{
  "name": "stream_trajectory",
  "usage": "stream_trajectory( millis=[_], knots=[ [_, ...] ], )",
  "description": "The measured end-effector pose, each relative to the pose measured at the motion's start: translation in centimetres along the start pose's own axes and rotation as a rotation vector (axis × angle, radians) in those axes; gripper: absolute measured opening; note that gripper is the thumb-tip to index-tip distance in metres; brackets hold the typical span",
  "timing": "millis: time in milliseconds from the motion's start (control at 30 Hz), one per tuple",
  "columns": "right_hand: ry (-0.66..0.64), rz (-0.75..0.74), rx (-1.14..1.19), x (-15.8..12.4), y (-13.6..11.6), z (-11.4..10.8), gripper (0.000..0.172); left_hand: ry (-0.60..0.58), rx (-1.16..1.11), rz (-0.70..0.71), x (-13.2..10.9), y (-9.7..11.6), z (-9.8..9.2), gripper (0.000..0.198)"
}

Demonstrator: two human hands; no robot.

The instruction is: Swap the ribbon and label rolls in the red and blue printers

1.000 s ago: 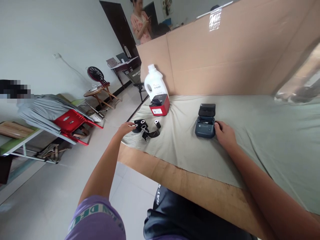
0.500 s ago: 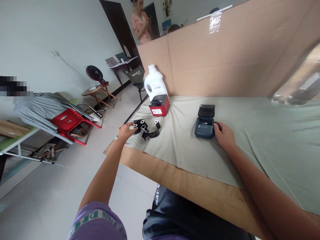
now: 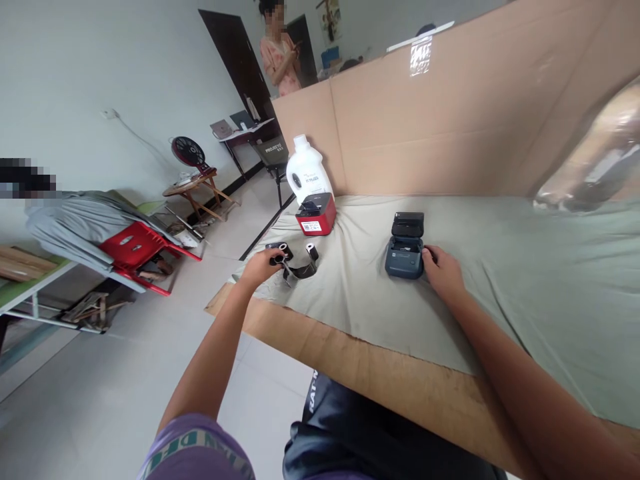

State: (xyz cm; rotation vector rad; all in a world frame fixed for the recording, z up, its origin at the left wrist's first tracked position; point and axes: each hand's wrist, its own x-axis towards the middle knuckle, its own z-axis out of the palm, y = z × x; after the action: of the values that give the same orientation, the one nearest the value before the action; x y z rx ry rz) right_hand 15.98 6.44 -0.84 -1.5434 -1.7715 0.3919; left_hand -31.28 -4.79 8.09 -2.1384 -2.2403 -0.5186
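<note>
My left hand (image 3: 260, 267) reaches over the table's left edge and curls around a black roll (image 3: 276, 255), one of several black rolls (image 3: 300, 260) lying on the grey-green cloth (image 3: 500, 280). My right hand (image 3: 443, 273) rests against the right side of a dark blue label printer (image 3: 404, 250) with its lid open; the fingers press on its body. A red label printer (image 3: 315, 215) stands farther back on the left, in front of a white jug (image 3: 306, 175).
A cardboard wall (image 3: 450, 120) rises behind the table. The wooden table edge (image 3: 380, 373) runs in front of me. On the floor to the left are a red chair (image 3: 135, 245), a small table with a fan (image 3: 190, 160), and a person stands by the far doorway (image 3: 280, 53).
My left hand has moved right from the table's edge onto the black rolls and closed on one. My right hand stays at the blue printer.
</note>
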Motion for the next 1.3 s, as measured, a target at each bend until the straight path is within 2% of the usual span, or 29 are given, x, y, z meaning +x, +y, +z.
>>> stream_trajectory(
  millis=[67,133,200,267,333,433,567,700,867,1000,1133,1300],
  knots=[
    [0.000,0.004,0.007,0.0,0.0,0.0,0.050,0.105,-0.084,0.051,-0.5,0.7,-1.5,0.031],
    [-0.007,0.014,0.012,0.0,0.0,0.0,0.050,0.167,-0.204,0.106,-0.8,2.6,-2.9,0.036],
    [-0.015,0.024,0.017,0.0,-0.1,0.0,0.050,0.157,-0.349,0.163,-0.4,5.9,-3.6,0.050],
    [-0.023,0.030,0.022,0.0,-0.1,-0.1,0.049,0.106,-0.473,0.230,0.8,10.1,-3.3,0.063],
    [-0.028,0.033,0.027,-0.1,-0.2,-0.2,0.048,-0.001,-0.571,0.320,2.8,14.5,-1.9,0.061],
    [-0.034,0.038,0.033,-0.2,-0.4,-0.3,0.046,-0.175,-0.665,0.445,6.9,20.1,1.9,0.046],
    [-0.044,0.059,0.036,-0.2,-0.4,-0.4,0.044,-0.255,-0.647,0.508,11.9,24.8,7.7,0.033],
    [-0.051,0.074,0.053,-0.2,-0.4,-0.4,0.040,-0.311,-0.688,0.489,14.6,26.7,11.6,0.031],
    [-0.063,0.096,0.069,-0.3,-0.6,-0.5,0.040,-0.348,-0.690,0.495,15.3,26.9,13.6,0.030],
    [-0.065,0.110,0.064,-0.3,-0.7,-0.6,0.041,-0.275,-0.521,0.517,14.7,27.2,14.2,0.025],
    [-0.056,0.111,0.069,-0.3,-0.5,-0.5,0.039,-0.224,-0.293,0.497,13.9,27.8,14.1,0.022],
    [-0.044,0.092,0.075,-0.2,-0.3,-0.2,0.039,-0.077,-0.247,0.424,13.2,27.8,13.7,0.015]
  ],
)
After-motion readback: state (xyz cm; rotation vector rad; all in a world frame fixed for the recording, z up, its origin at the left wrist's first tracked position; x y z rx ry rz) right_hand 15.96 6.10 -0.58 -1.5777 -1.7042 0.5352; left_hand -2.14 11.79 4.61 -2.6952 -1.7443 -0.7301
